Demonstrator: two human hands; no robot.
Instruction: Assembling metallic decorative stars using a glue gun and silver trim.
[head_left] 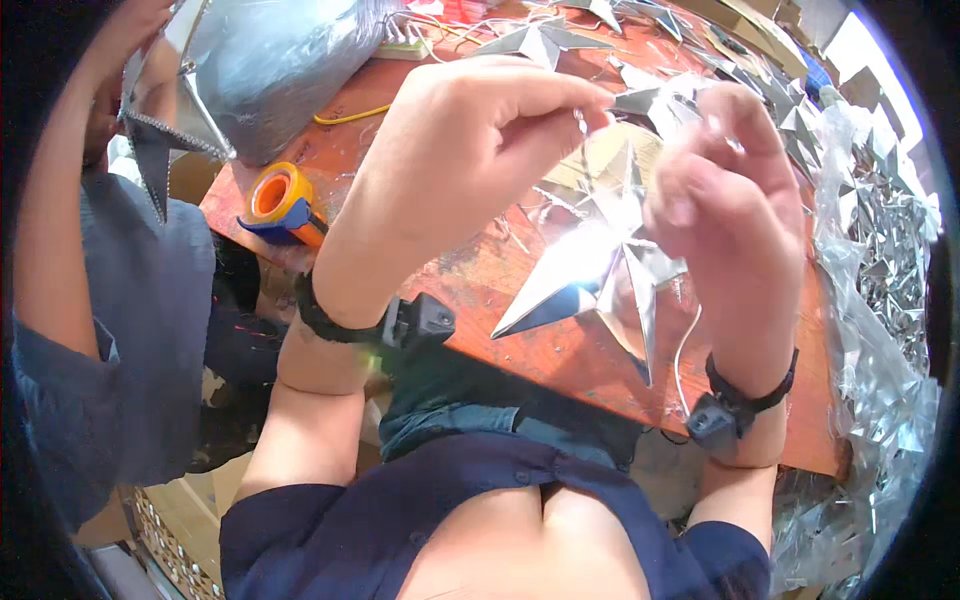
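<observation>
My left hand [480, 130] is raised over the table with thumb and forefinger pinched together. A small shiny bit shows at its fingertips, too small to name. My right hand [735, 190] is held to its right with fingers curled and slightly blurred; a pale glint shows among them, and what they grip is hidden. Below and between both hands is a silver, mirror-like pointed star [622, 245], glaring with reflected light. I cannot tell whether it rests on the table or hangs. A thin white cord [682, 360] curves beside it toward my right wrist.
The red-brown table [480, 290] bears a tape roll in a dispenser [275, 195], a grey plastic-wrapped bundle [280, 70] and several silver stars [545, 40] at the back. Clear plastic with many stars [875, 230] lies right. A co-worker at left holds a silver star [155, 150].
</observation>
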